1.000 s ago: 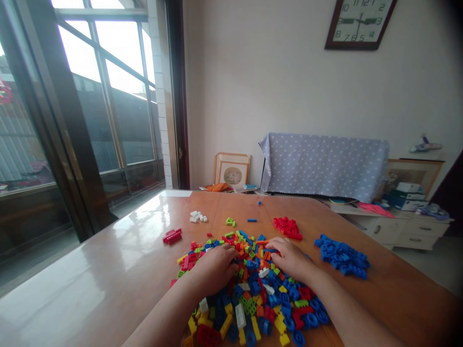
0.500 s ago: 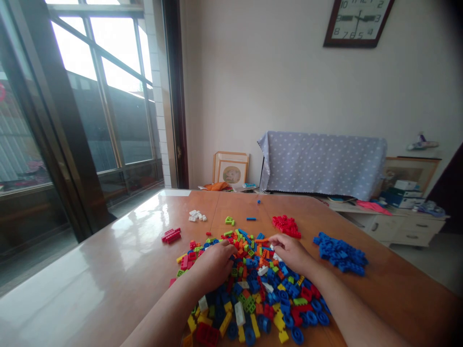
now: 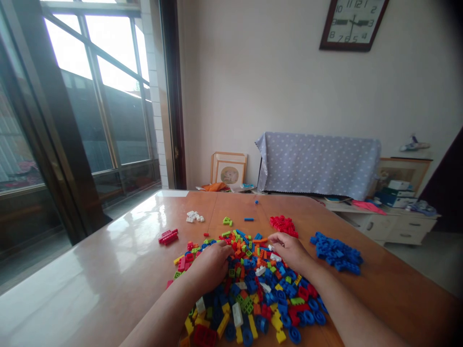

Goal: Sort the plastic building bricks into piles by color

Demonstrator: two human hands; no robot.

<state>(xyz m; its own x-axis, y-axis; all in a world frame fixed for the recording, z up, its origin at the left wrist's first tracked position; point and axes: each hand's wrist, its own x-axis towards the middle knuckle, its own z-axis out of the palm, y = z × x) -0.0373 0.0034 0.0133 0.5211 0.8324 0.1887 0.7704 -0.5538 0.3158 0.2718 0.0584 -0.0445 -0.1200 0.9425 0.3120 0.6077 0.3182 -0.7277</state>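
A mixed pile of toy building bricks (image 3: 249, 304) in blue, red, yellow, green, orange and white lies on the table before me. My left hand (image 3: 214, 262) rests over the pile's left side, its fingers curled down among the bricks. Whatever those fingers hold is hidden. At the pile's far right edge, my right hand (image 3: 291, 250) has its fingers bent together beside an orange brick (image 3: 260, 240) and a small white brick (image 3: 270, 247). Whether something sits in that grip is not visible.
Sorted groups lie around the pile: white bricks (image 3: 195, 217), dark red bricks (image 3: 168, 236), green bricks (image 3: 227, 221), red bricks (image 3: 283, 225) and blue bricks (image 3: 336, 253). A single blue strip (image 3: 249, 219) lies beyond the pile. The table (image 3: 97, 289) is glossy on the left.
The view has shifted slightly, so everything sits a little further left. Both hands stay at nearly the same spots over the bricks.
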